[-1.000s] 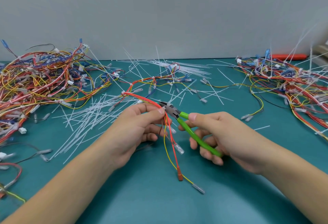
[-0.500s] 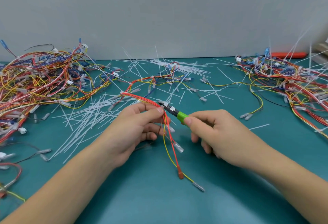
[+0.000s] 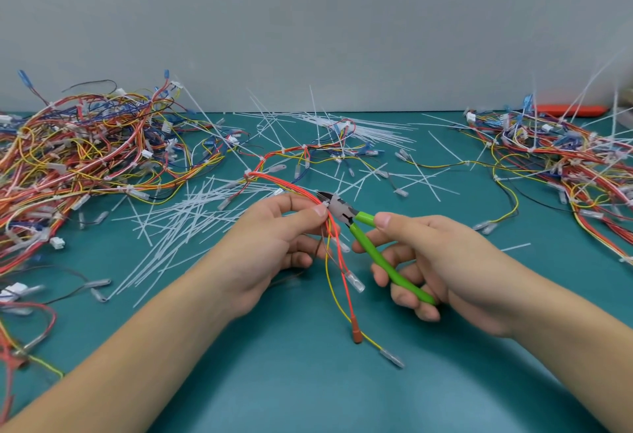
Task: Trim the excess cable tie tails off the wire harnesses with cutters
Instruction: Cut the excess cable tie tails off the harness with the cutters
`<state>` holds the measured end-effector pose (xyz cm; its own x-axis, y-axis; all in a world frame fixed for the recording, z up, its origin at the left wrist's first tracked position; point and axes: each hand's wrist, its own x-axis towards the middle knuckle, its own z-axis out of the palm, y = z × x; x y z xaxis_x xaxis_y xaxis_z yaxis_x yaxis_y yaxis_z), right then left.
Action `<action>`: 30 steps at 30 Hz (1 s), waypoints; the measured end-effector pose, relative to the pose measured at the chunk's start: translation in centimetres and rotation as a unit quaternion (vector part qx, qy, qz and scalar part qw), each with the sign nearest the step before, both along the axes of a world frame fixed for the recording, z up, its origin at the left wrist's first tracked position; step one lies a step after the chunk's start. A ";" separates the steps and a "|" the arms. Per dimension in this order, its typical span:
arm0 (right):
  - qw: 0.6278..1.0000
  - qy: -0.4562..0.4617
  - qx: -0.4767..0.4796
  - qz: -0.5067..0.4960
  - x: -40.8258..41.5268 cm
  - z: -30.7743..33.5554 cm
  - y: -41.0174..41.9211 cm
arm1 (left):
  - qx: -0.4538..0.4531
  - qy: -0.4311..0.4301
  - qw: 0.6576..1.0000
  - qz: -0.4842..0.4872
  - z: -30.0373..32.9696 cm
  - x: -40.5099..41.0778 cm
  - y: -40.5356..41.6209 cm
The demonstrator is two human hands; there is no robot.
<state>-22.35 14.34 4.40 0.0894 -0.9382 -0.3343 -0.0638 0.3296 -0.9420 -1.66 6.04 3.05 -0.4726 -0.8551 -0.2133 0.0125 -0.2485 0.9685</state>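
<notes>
Teal bench mat (image 3: pixel 308 391) fills the foreground. Above it, the left hand (image 3: pixel 274 247) pinches a red-and-yellow wire harness (image 3: pixel 337 251) between thumb and forefinger. The right hand (image 3: pixel 442 271) grips the green-handled cutters (image 3: pixel 373 247), whose handles have sprung apart again since half a second ago — likely one snip finished. Its blades sit at the white cable tie (image 3: pixel 322 208), so another cut may follow. Farther back lie trimmed tails (image 3: pixel 191 223) and harness piles (image 3: pixel 85 155).
</notes>
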 end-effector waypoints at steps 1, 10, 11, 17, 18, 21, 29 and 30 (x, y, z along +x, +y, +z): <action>1.000 -0.003 0.001 0.000 0.0 0.0 0.0 | 0.000 0.000 1.000 0.000 0.0 0.0 0.0; 0.999 -0.027 0.027 0.007 -0.2 0.0 0.0 | -0.002 -0.001 1.000 -0.004 0.0 0.0 0.0; 0.999 -0.026 0.026 0.008 -0.1 0.0 0.0 | -0.002 -0.002 1.000 -0.003 0.0 0.0 0.0; 0.984 0.159 -0.078 -0.005 0.5 0.0 0.4 | 0.000 0.001 1.000 -0.002 -0.2 0.0 -0.1; 0.969 0.220 -0.111 -0.002 0.6 0.0 0.5 | 0.001 0.003 1.000 -0.002 -0.2 0.0 -0.1; 0.942 0.293 -0.165 -0.004 0.6 -0.4 0.6 | 0.003 0.007 1.000 -0.001 -0.2 0.0 -0.1; 0.899 0.388 -0.202 -0.003 0.1 -0.6 0.7 | 0.000 0.003 1.000 0.005 -0.3 -0.1 -0.1; 0.894 0.398 -0.206 -0.002 0.1 -0.6 0.8 | 0.000 0.002 1.000 0.006 -0.3 -0.1 -0.1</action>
